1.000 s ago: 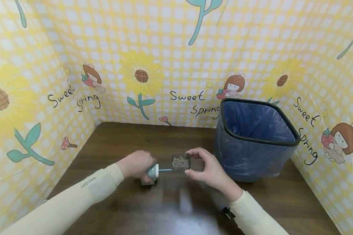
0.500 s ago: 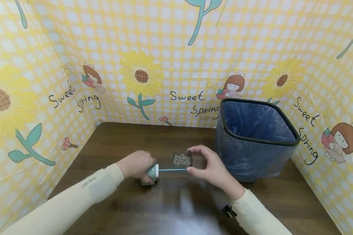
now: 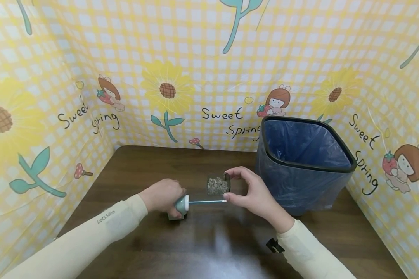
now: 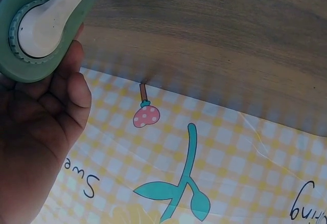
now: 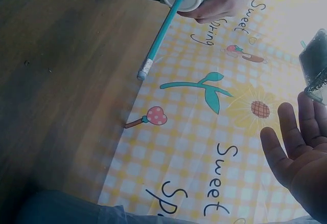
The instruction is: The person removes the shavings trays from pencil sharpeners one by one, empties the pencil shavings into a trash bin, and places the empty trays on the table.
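My left hand grips a green hand-crank pencil sharpener on the table. Its white crank shows in the left wrist view. A teal pencil sticks out of the sharpener's white front, its eraser end pointing away from it. Between thumb and fingertips, my right hand pinches a clear dark-tinted shavings box, which holds grey pencil shavings. In the head view the box appears just beyond the pencil's eraser end. Only part of the box shows at the right wrist view's edge.
A bin with a dark rim and a blue liner stands at the right, close behind my right hand. The brown wooden table meets a yellow checked cloth at the back and sides.
My right hand has moved the shavings box slightly right and farther back. It overlapped the pencil's end before and now appears beyond it. My left hand and the sharpener have stayed put.
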Available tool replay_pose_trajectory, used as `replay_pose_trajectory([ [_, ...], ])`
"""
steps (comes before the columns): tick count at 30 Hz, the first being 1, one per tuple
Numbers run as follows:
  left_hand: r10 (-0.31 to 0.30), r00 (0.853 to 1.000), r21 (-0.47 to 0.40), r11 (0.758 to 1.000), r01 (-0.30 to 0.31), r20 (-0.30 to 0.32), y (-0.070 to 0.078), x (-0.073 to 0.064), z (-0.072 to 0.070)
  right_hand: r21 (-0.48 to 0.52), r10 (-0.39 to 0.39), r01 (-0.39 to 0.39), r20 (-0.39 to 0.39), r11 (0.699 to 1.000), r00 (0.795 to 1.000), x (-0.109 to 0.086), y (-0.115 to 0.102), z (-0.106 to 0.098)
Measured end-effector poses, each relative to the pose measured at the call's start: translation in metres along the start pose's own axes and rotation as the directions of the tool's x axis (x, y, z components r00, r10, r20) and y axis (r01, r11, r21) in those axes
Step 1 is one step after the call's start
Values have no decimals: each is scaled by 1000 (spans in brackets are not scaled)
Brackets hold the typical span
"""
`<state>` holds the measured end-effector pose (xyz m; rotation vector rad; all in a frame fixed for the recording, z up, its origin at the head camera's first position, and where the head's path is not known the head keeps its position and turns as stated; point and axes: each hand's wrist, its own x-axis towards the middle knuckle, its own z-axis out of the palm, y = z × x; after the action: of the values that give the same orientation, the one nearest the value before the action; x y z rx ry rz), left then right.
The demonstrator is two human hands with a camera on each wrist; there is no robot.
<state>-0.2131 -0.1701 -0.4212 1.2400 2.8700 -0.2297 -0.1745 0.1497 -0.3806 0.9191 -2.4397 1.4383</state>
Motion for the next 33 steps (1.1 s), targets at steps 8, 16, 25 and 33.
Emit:
replay_pose_trajectory([
  [8, -4, 1000, -2, 1000, 4, -3, 0, 0, 2, 1, 8, -8, 0, 1000, 1000, 3, -3, -4],
  [16, 0, 1000, 10, 1000, 0, -5, -1, 1, 1, 3, 1, -1, -6, 1000, 1000, 6, -7, -6],
  [25, 0, 1000, 11, 1000, 0, -6, -2, 1, 3, -6, 4, -4, -7, 1000, 1000, 10, -12, -12],
  [33, -9, 1000, -7, 1000, 9, 1, -2, 1, 2, -30, 19, -19, -6, 999, 1000, 13, -17, -18],
])
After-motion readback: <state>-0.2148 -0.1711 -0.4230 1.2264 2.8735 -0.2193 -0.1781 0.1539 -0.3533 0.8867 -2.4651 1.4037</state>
